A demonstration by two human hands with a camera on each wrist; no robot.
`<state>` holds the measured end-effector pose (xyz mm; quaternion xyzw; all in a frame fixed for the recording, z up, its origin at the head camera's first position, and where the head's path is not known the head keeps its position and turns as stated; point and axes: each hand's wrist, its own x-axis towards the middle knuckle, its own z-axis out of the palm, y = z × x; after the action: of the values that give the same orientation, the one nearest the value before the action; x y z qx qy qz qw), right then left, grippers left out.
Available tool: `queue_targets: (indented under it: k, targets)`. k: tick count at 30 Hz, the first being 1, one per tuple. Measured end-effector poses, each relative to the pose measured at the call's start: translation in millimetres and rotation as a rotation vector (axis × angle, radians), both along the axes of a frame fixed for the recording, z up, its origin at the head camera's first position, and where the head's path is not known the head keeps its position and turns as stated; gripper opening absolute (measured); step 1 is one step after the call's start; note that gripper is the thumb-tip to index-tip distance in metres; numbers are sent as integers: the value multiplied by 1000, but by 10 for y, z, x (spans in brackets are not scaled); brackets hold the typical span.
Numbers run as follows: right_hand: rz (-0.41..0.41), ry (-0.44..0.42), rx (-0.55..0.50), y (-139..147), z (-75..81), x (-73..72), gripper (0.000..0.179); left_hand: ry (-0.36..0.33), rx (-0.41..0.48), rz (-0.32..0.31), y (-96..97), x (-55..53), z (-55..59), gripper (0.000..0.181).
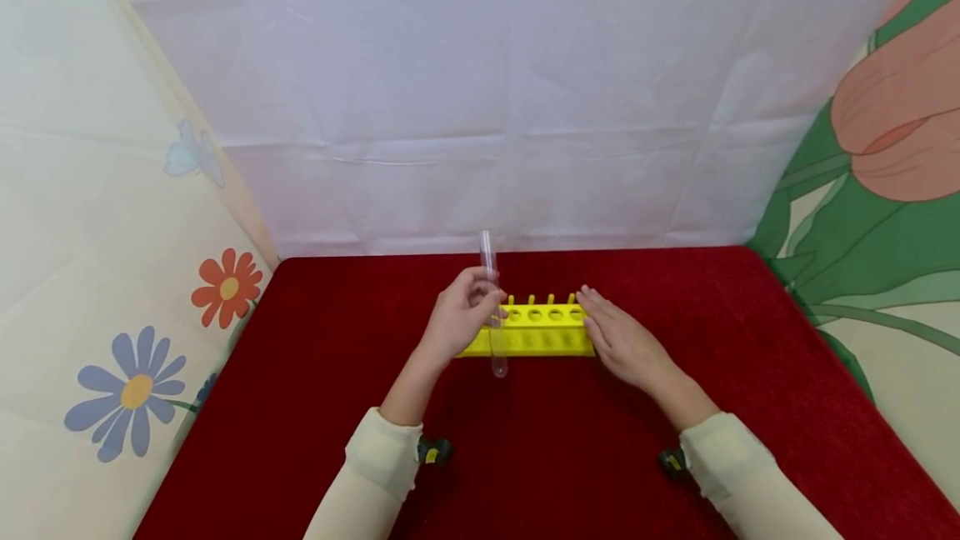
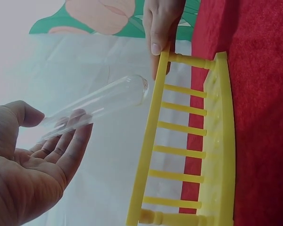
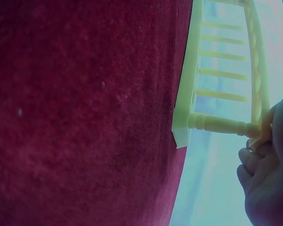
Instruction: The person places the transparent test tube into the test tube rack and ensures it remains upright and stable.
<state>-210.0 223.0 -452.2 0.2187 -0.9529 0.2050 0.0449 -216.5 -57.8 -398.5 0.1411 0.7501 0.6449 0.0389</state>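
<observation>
My left hand [image 1: 459,317] pinches a clear test tube [image 1: 487,248] between thumb and fingers. The tube leans slightly, rounded end down, and overlaps the left part of a yellow test tube rack [image 1: 547,347] in the head view. In the left wrist view the tube's rounded end [image 2: 140,90] is close to the rack's top plate [image 2: 150,141]. At the rack's right end, my right hand [image 1: 628,347] grips the corner of the top plate, as the right wrist view shows its fingers [image 3: 249,162] there. Holes in the top plate and short pegs along the back are visible.
The rack stands on a table with a dark red cloth [image 1: 345,340]. Behind it hangs a white cloth [image 1: 420,107]. Flower-printed panels [image 1: 97,232] flank the table on both sides. A dark wrist device [image 1: 435,451] sits by the left cuff.
</observation>
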Motion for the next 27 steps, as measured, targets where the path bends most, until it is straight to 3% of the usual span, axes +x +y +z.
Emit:
queue_targets:
  k: [27]
  targets:
    - [3,33,-9,-17,-4,18,48,51,8,3,104,-62,2,30]
